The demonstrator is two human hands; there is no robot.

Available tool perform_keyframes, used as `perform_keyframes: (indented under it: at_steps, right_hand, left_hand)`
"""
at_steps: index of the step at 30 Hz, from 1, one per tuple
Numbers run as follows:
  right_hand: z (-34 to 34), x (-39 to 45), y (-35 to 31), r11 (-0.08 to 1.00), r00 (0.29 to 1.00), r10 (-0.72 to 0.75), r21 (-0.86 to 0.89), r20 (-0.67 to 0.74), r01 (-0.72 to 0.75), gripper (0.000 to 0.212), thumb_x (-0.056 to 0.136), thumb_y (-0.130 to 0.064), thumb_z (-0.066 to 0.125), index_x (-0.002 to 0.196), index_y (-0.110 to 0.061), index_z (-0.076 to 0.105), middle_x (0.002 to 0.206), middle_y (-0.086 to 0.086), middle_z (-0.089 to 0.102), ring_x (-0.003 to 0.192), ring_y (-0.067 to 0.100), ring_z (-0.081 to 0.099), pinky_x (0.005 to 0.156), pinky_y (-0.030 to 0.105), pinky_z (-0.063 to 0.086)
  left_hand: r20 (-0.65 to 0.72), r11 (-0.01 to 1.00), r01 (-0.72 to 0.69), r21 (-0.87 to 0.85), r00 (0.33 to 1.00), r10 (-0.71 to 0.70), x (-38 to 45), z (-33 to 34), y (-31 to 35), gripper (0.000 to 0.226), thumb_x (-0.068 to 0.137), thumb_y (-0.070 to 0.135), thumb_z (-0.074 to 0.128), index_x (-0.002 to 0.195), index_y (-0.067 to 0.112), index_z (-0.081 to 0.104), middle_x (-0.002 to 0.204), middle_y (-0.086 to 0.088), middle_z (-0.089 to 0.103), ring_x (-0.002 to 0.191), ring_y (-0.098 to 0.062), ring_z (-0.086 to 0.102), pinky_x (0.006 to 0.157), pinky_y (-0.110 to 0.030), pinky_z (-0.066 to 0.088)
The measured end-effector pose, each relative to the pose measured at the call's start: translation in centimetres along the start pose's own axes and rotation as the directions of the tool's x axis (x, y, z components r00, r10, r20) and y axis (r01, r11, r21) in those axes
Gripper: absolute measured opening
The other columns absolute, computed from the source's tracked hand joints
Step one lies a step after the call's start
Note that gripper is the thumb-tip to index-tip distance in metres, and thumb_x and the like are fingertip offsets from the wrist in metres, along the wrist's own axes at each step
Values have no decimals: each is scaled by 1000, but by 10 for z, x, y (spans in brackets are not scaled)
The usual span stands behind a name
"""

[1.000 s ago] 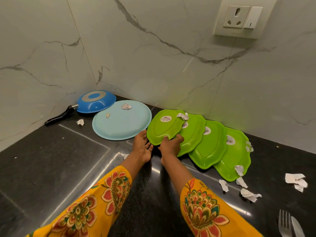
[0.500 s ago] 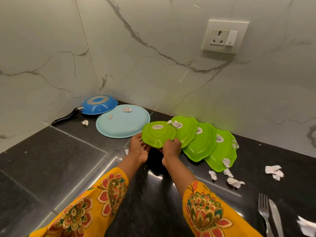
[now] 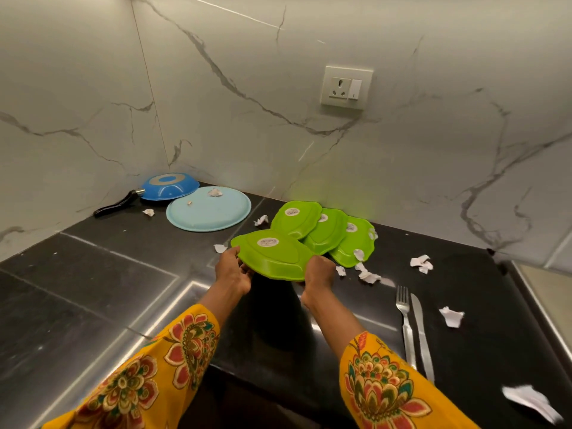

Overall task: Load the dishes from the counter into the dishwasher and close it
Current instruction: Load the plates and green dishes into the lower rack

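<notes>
Head view: we see the left hand [image 3: 232, 271] and right hand [image 3: 318, 273] gripping opposite edges of an upside-down green plate [image 3: 272, 253] — lifted above the black tabletop [image 3: 123, 267], just before three overlapping green plates [image 3: 322, 232].

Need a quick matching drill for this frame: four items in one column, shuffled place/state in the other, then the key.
Column 1
1. lifted green plate
2. light blue plate
3. blue pan
4. fork

Column 2
A. upside down in the corner by the wall, black handle pointing left
B. lying on the counter beside a knife, on the right
C. held at its edges by the left hand and the right hand
D. flat on the counter with paper scraps on it

Pairs: 1-C, 2-D, 3-A, 4-B
</notes>
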State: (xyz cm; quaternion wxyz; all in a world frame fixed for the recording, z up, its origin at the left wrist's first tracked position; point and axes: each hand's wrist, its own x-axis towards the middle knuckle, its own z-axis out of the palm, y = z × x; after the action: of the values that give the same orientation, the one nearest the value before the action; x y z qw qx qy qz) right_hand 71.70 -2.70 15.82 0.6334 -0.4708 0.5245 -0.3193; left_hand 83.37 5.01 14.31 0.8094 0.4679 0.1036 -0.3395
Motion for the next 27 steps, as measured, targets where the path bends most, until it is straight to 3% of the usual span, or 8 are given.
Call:
perform_keyframes:
  at_steps: [5, 7, 10, 13, 18, 22, 24, 27]
  right_hand:
    - [-53, -21, 21, 999, 1000, -9, 44, 2, 9, 30, 94, -10, 41, 114, 2, 60, 106, 19, 64, 90, 24, 60, 72, 30, 47]
    - [-75, -24, 32, 994, 1000, 8, 106, -13, -6, 24, 91, -11, 44, 89, -13, 67, 79, 5, 60, 72, 21, 55, 64, 28, 45]
    - [-115, -15, 55, 998, 996, -39, 43, -86, 43, 40, 81, -7, 45, 56, -24, 72, 72, 3, 63, 81, 29, 62, 74, 45, 51]
    - [-154, -36, 57, 999, 990, -28, 41, -140, 34, 37, 80, -2, 44, 80, -20, 76, 90, 7, 69, 90, 28, 63, 79, 41, 52]
    - [-220, -71, 54, 999, 984, -42, 22, -173, 46, 41, 88, 7, 38, 118, -2, 63, 103, 10, 63, 82, 18, 55, 52, 13, 46]
    - [-269, -91, 60, 998, 982, -57, -13, -180, 56, 43, 89, 9, 35, 123, -1, 59, 115, 14, 62, 91, 17, 53, 42, 3, 41]
    - [-295, -96, 66, 997, 979, -73, -50, -193, 64, 42, 91, 7, 36, 125, -3, 58, 118, 10, 60, 95, 15, 51, 45, 0, 39]
    - [-335, -106, 77, 993, 972, -108, -75, -209, 94, 40, 91, 6, 39, 124, -5, 60, 122, 6, 60, 100, 15, 53, 58, 5, 41]
  left_hand:
    - [13, 999, 33, -23, 999, -32, -31, -10, -25, 16, 92, 10, 46, 78, 12, 54, 43, 2, 57, 35, -8, 54, 36, -14, 44]
    - [18, 999, 49, -16, 999, -48, -45, -11, -37, 17, 92, 8, 46, 77, 12, 53, 37, 3, 55, 30, -8, 53, 35, -16, 45]
    - [18, 997, 69, 42, 997, -70, -66, -10, -64, 17, 91, 6, 47, 75, 12, 51, 35, 3, 52, 29, -8, 52, 34, -15, 44]
    - [38, 989, 113, 91, 992, -117, -86, -3, -90, 19, 92, 8, 47, 74, 12, 50, 33, 3, 50, 28, -8, 51, 34, -17, 44]
    - [106, 968, 162, 190, 977, -185, -122, 10, -135, 15, 94, 14, 46, 86, 11, 58, 51, -1, 64, 39, -11, 61, 36, -21, 49]
    - [111, 954, 135, 269, 979, -170, -141, 19, -171, 36, 93, 21, 44, 128, 17, 52, 113, -12, 65, 85, -24, 64, 64, -36, 57]
    - [100, 955, 102, 278, 986, -134, -152, 26, -193, 31, 94, 20, 44, 123, 21, 53, 115, -12, 63, 95, -29, 62, 80, -47, 53]
    - [44, 956, 38, 292, 998, -53, -195, 41, -217, 17, 95, 15, 39, 96, 19, 56, 94, -10, 57, 80, -24, 55, 76, -36, 50]
